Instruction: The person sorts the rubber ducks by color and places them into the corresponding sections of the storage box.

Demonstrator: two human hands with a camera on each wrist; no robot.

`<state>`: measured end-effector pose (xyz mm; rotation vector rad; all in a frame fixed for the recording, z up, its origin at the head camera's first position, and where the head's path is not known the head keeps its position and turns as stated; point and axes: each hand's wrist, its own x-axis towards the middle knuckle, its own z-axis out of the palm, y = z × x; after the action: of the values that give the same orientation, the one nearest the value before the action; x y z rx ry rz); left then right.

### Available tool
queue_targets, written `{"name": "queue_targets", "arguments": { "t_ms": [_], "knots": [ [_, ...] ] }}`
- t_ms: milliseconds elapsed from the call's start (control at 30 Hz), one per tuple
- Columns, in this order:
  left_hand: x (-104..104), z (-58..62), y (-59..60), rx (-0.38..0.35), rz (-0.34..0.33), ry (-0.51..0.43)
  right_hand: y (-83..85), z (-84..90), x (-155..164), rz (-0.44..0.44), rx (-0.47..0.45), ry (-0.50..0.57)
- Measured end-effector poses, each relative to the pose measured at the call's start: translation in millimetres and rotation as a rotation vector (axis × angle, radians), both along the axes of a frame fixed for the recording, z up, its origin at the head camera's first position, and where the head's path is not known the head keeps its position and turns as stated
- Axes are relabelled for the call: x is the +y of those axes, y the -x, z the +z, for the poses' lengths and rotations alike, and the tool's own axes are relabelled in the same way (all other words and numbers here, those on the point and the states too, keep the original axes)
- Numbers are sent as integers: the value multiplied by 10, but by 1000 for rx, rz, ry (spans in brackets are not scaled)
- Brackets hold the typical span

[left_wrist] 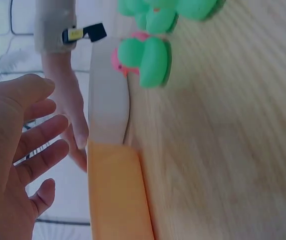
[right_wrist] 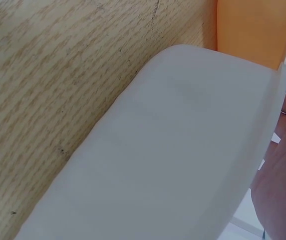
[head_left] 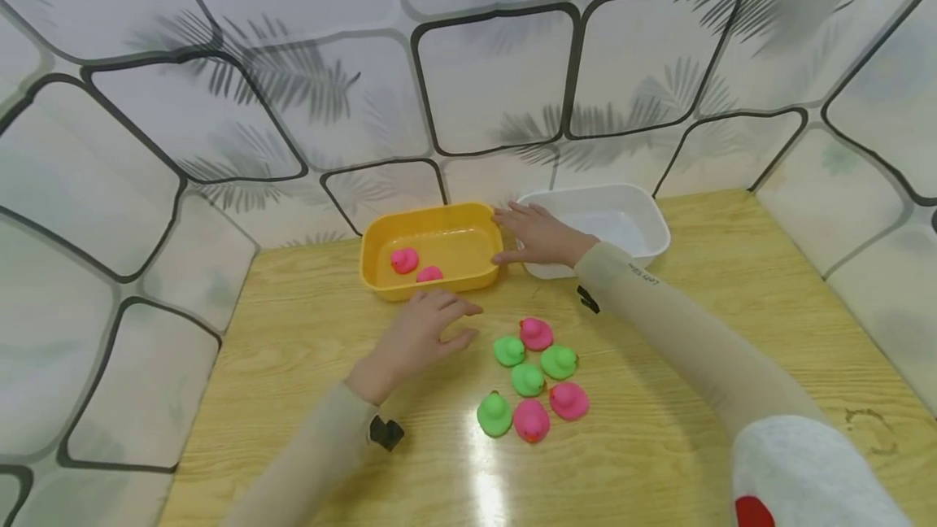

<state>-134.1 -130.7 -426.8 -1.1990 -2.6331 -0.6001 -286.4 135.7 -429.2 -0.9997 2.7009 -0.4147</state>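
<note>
A yellow tub (head_left: 432, 291) stands near the wall with two pink rubber ducks (head_left: 404, 260) inside. Just right of it is a white tub (head_left: 637, 222). My right hand (head_left: 542, 236) reaches over the white tub's left end, fingers extended at the yellow tub's right rim; whether they touch it is unclear. My left hand (head_left: 417, 340) hovers by the yellow tub's front edge, fingers loosely spread and nothing in them. On the table, right of that hand, lie several green rubber ducks (head_left: 494, 414) and three pink ducks (head_left: 568, 401) in a loose cluster.
All of this is on a wood-grain table (head_left: 659, 446). A wall covering (head_left: 498, 80) with dark outlines and leaf prints rises behind the tubs and along both sides.
</note>
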Motion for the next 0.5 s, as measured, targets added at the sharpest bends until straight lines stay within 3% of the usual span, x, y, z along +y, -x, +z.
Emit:
{"name": "queue_targets", "arguments": {
  "t_ms": [367,500],
  "knots": [
    [292,-121,-301,27,-199,-2,-14,2,-2,4,6,9],
    [374,-163,-391,1,-251,38,-28,16,1,6,2,16]
  ]
}}
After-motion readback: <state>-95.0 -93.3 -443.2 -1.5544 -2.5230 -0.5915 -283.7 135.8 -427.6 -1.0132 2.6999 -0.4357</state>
